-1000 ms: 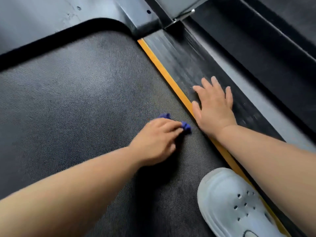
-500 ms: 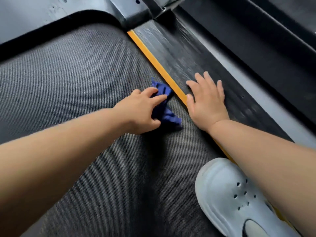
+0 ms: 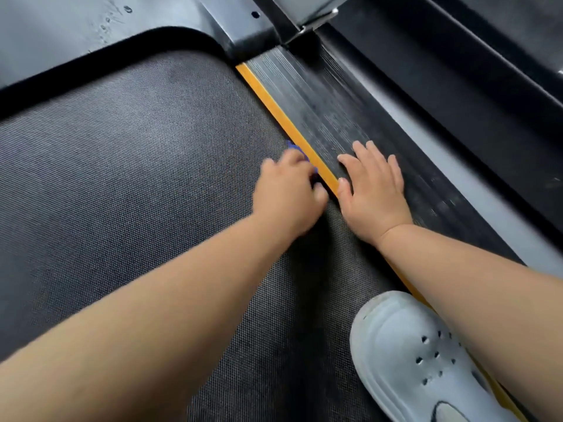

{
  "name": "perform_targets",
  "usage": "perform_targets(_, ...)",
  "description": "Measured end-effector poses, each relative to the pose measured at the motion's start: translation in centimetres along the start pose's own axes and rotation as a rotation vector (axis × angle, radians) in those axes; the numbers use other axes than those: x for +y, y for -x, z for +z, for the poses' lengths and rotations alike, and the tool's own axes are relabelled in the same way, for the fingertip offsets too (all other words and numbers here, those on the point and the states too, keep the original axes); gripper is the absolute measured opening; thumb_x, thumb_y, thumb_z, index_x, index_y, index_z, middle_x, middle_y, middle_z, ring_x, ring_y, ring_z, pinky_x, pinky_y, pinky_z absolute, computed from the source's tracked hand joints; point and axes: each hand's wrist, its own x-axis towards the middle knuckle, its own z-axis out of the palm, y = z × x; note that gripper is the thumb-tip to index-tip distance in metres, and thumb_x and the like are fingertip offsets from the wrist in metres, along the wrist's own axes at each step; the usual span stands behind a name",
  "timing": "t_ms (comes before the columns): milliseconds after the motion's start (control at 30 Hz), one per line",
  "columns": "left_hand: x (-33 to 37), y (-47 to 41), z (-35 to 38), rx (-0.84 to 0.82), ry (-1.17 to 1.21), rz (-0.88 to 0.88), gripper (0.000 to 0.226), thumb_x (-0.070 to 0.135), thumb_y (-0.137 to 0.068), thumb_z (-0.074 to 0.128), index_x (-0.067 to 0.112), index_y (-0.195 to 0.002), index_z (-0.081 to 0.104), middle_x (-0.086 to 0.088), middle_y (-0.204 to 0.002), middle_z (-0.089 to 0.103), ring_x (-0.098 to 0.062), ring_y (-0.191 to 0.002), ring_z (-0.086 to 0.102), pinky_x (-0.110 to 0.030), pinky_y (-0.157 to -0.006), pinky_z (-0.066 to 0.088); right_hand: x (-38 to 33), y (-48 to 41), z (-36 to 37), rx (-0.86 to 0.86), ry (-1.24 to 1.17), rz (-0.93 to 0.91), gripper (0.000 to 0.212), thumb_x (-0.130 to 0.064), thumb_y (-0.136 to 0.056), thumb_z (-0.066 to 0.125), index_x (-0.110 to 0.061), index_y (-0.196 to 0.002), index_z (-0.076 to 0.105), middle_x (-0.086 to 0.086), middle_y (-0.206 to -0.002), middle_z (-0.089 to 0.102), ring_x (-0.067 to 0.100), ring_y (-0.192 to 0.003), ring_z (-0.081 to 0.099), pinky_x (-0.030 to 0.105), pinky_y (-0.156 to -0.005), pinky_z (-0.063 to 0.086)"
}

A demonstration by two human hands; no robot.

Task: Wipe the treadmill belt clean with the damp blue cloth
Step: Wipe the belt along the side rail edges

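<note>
Left grip (image 3: 288, 190) grasping blue cloth (image 3: 294, 147) now at belt (image 3: 137, 178) edge; right grip (image 3: 373, 190) released.

Cloth (image 3: 294, 147): mostly hidden under the left hand (image 3: 288, 190); only a blue sliver shows.
Left hand: blurred by motion.
Shoe (image 3: 408, 354): heel cut off by the bottom edge.
Yellow strip (image 3: 283, 117): partly covered by the right forearm (image 3: 487, 284).

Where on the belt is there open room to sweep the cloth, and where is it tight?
Free: the wide belt stretch left of the left hand, up to the front cover; also the side rail ahead of the right hand. Tight: along the orange strip, where both hands and the cloth sit close, and near the shoe at lower right.
</note>
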Motion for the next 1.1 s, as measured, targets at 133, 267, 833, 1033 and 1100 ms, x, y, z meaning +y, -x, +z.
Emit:
perform_targets(133,-2.8,0.0,-1.0,-0.098,-0.089,0.261,0.033,0.028,-0.087,0.054,0.029,-0.12,0.057,0.001,-0.127,0.045,-0.033,-0.096,0.048,-0.046,-0.08,0.05,0.0,0.1,-0.1,-0.012,0.006,0.005,0.041,-0.026,-0.097,0.041,-0.018,-0.137,0.044,0.004,-0.154,0.027,0.02,-0.145,0.013,0.041,-0.116,-0.002)
perform_targets(267,-4.2,-5.9,-2.4,-0.014,-0.208,-0.019,0.03,0.031,-0.091,0.047,0.019,-0.116,0.058,-0.012,-0.115,0.052,-0.041,-0.099,0.054,-0.046,-0.079,0.046,0.0,0.1,-0.2,-0.024,0.012,0.003,0.043,-0.029,-0.097,0.039,-0.019,-0.139,0.041,0.004,-0.155,0.025,0.019,-0.145,0.012,0.039,-0.117,-0.001)
perform_targets(833,-4.4,-4.6,-1.3,0.059,-0.029,-0.1,0.03,0.034,-0.084,0.057,0.022,-0.111,0.062,-0.008,-0.122,0.051,-0.037,-0.101,0.053,-0.04,-0.084,0.043,0.4,0.0,0.1,-0.012,-0.015,-0.009,0.041,-0.027,-0.095,0.041,-0.017,-0.135,0.046,0.007,-0.152,0.031,0.024,-0.144,0.019,0.039,-0.117,0.005)
perform_targets(1033,-1.2,1.8,0.4,-0.146,-0.03,0.254,0.027,0.035,-0.083,0.059,0.021,-0.106,0.064,0.001,-0.115,0.052,-0.028,-0.093,0.047,-0.04,-0.078,0.047,0.2,0.0,0.0,-0.026,-0.014,0.005,0.043,-0.028,-0.093,0.038,-0.017,-0.134,0.047,0.007,-0.152,0.031,0.023,-0.143,0.02,0.04,-0.117,0.007)
perform_targets(1100,-2.3,-1.1,-0.4,-0.056,-0.07,0.124,0.027,0.033,-0.085,0.056,0.025,-0.11,0.062,0.0,-0.119,0.049,-0.029,-0.1,0.045,-0.042,-0.08,0.048,0.3,-0.1,-0.1,-0.013,-0.015,0.001,0.043,-0.028,-0.094,0.038,-0.017,-0.134,0.047,0.007,-0.152,0.031,0.023,-0.144,0.02,0.04,-0.117,0.007)
